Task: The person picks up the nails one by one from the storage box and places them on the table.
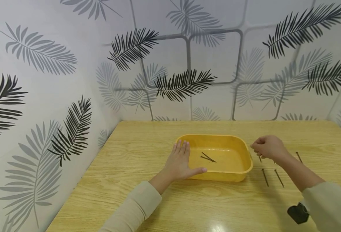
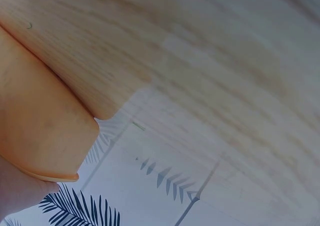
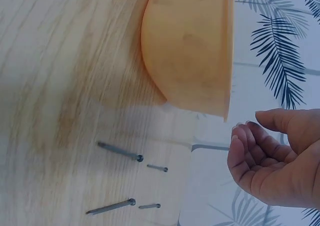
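A yellow plastic tray (image 1: 228,176) stands on the wooden table. Inside it, dark screws (image 1: 207,158) lie crossed. My left hand (image 1: 177,165) rests on the tray's left end, fingers extended over the rim and thumb stretched along the near side. Just off the tray's right end is my right hand (image 1: 270,148), its fingers loosely bent. In the right wrist view, a gap shows between thumb and fingers of that hand (image 3: 280,161), and nothing is seen between them. Several more screws (image 1: 279,178) lie on the table below and around the right hand.
The light wood table (image 1: 124,167) reaches back to a wall (image 1: 211,58) with a feather pattern. A second patterned wall (image 1: 42,96) runs along the left. Near the right sleeve (image 1: 330,203) is a small black object (image 1: 298,213).
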